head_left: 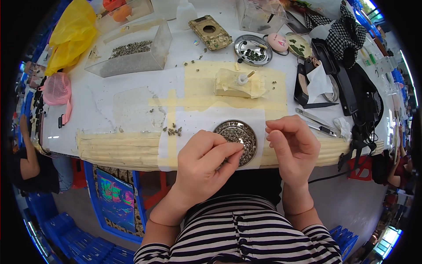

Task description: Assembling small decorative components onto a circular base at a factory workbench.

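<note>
A round metal dish [252, 140] full of small grey pieces sits on white paper near the table's front edge. My left hand [206, 165] hovers over its left side, thumb and forefinger pinched together above the pieces; whatever is in the pinch is too small to name. Just right of the dish, my right hand [295, 147] is raised with fingers curled and thumb drawn close to the forefinger. Anything between those tips cannot be made out. A few loose grey pieces [174, 131] lie left of the dish. Beyond it stands a tape-covered block [228, 88] with a small white nozzle and stick.
Further back are a clear bin [162, 50] of grey pieces, a camouflage-patterned box [211, 33] and a metal plate [237, 49] with dark green bits. Tweezers [314, 118], a black case [301, 86] and a bag lie right. A yellow bag [72, 35] and pink mesh [57, 89] lie left.
</note>
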Action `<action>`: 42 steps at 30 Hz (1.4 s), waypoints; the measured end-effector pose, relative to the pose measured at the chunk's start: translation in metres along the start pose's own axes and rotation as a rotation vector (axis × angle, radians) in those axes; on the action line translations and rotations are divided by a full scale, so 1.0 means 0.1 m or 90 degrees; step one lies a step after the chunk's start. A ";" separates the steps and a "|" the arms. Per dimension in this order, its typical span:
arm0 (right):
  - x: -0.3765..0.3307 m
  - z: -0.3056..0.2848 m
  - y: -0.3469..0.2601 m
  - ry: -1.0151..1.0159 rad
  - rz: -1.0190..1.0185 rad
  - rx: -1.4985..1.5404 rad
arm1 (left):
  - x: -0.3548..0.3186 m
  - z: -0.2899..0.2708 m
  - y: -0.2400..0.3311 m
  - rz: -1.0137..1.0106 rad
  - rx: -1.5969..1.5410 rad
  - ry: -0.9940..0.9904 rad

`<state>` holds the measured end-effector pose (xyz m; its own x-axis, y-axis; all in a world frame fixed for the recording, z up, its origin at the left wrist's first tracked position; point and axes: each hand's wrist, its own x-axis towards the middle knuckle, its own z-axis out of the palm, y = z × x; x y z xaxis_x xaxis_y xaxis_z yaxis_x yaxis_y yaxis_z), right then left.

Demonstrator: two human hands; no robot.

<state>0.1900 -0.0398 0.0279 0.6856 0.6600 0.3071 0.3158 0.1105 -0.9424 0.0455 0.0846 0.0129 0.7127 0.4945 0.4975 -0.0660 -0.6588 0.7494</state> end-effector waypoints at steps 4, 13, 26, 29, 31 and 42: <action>-0.04 0.00 -0.01 -0.015 0.015 -0.016 | 0.03 -0.01 0.05 0.033 0.065 -0.011; 0.02 -0.07 -0.06 -0.215 -0.189 -0.329 | -0.12 -0.44 0.15 -0.087 0.130 -0.051; 0.00 0.04 -0.04 -0.279 -0.191 -0.437 | -0.07 -0.64 -0.26 -0.079 0.239 0.127; 0.00 0.05 -0.05 -0.276 -0.201 -0.433 | 0.08 -0.82 -0.48 -0.130 0.317 0.166; 0.00 0.05 -0.07 -0.263 -0.211 -0.425 | 0.14 -0.86 -0.51 -0.188 0.254 0.126; 0.02 0.16 -0.17 -0.208 -0.291 -0.242 | 0.01 -0.60 0.04 -0.321 -0.343 0.006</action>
<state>0.1757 -0.0287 0.0420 0.2140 0.8064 0.5513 0.7762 0.2022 -0.5972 0.0037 0.1165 0.0428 0.7411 0.6703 0.0380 -0.0681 0.0187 0.9975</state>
